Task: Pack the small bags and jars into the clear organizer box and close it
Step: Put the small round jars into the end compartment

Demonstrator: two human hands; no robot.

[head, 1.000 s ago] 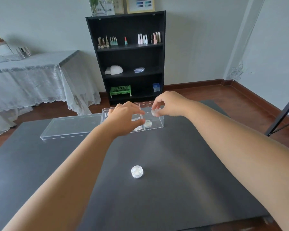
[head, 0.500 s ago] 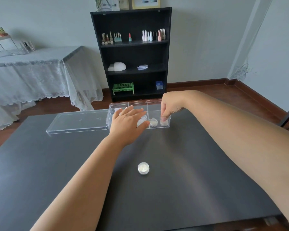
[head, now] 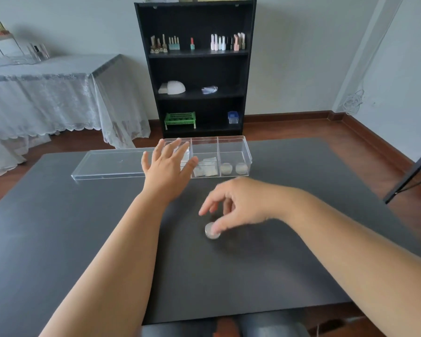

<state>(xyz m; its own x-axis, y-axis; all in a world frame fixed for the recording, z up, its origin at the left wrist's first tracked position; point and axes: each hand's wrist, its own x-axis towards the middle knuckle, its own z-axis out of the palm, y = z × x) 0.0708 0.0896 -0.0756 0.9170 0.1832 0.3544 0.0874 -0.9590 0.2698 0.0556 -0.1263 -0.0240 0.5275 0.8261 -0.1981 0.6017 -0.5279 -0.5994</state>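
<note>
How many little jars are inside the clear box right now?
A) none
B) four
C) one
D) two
D: two jars sit side by side in the right-hand section of the box, while a third jar is on the table under the right hand.

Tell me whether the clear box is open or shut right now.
Open. The box has no cover on top; its clear lid lies flat on the table beside it, to the left.
</note>
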